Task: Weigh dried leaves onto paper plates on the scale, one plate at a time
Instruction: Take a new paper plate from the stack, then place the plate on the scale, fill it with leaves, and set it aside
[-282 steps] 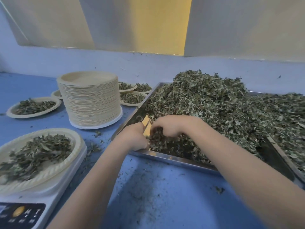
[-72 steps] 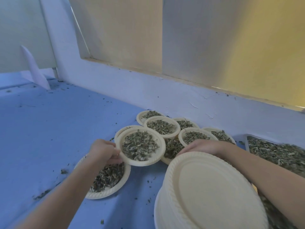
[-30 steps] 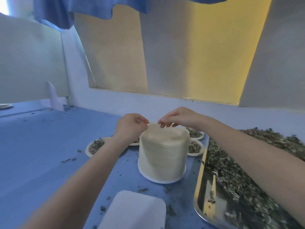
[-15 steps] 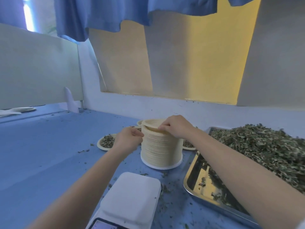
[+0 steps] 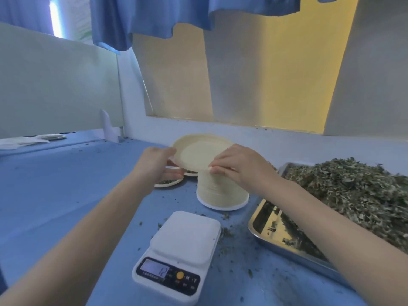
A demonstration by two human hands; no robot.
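A single paper plate [image 5: 202,154] is held tilted in the air just above the stack [image 5: 221,191] of plates, its hollow turned toward the camera. Its left rim is gripped by the left hand [image 5: 154,165], fingers curled under and thumb on top, and its right rim is pinched by the curled fingers of the right hand [image 5: 239,167], whose fingertips also lie against the top of the stack. The stack stands on the blue counter [image 5: 55,195] toward the back wall. Nearer the front edge, just before the stack, the white scale [image 5: 180,255] is set with its platform bare and its display lit; the digits cannot be read with certainty. Along the right edge of the counter a metal tray [image 5: 284,244] is heaped with dried leaves [image 5: 353,195], its near left corner showing bare metal. Behind the left hand, filled plates [image 5: 169,182] are partly hidden, touching or overlapping. Leaf crumbs [image 5: 225,233] are scattered over the counter around the scale. At the far left edge a few flat plates [image 5: 51,136] are seen beside white paper.
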